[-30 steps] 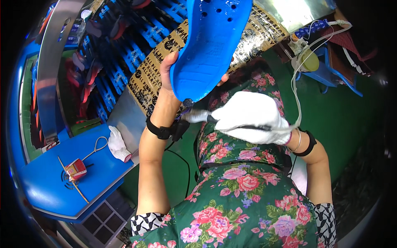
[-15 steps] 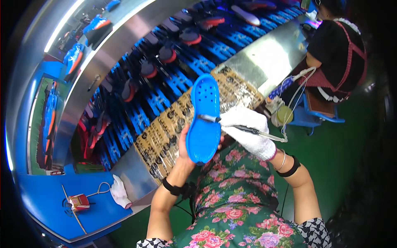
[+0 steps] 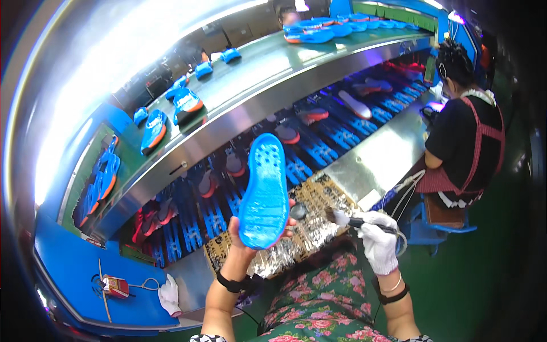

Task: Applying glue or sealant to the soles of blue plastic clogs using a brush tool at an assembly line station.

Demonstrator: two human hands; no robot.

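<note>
A blue shoe sole [image 3: 264,194], with a cluster of small holes at its far end and a glossy inner face, rests tilted up in my bare left hand [image 3: 242,239]. The fingers wrap round its near end from below. My right hand [image 3: 378,242], in a white knit glove, grips a brush [image 3: 345,219] with a dark handle. A pale tube loops beside that hand. The bristles are to the right of the sole, apart from it, above a sheet of tape-covered cardboard [image 3: 336,194]. A small dark round thing [image 3: 298,211] lies on the cardboard, near my left fingertips.
Beyond the cardboard, a lower line [image 3: 222,171] carries soles among blue bars. Above it, a green conveyor belt [image 3: 245,85] bears blue-and-orange soles. A co-worker [image 3: 464,131] sits at right. At lower left, a white glove [image 3: 169,295] and red box [image 3: 117,286] lie on a blue surface.
The brush has left the sole's face and moved right with my right hand. My left hand has shifted the sole slightly left. The view has tilted up, showing more of the belt.
</note>
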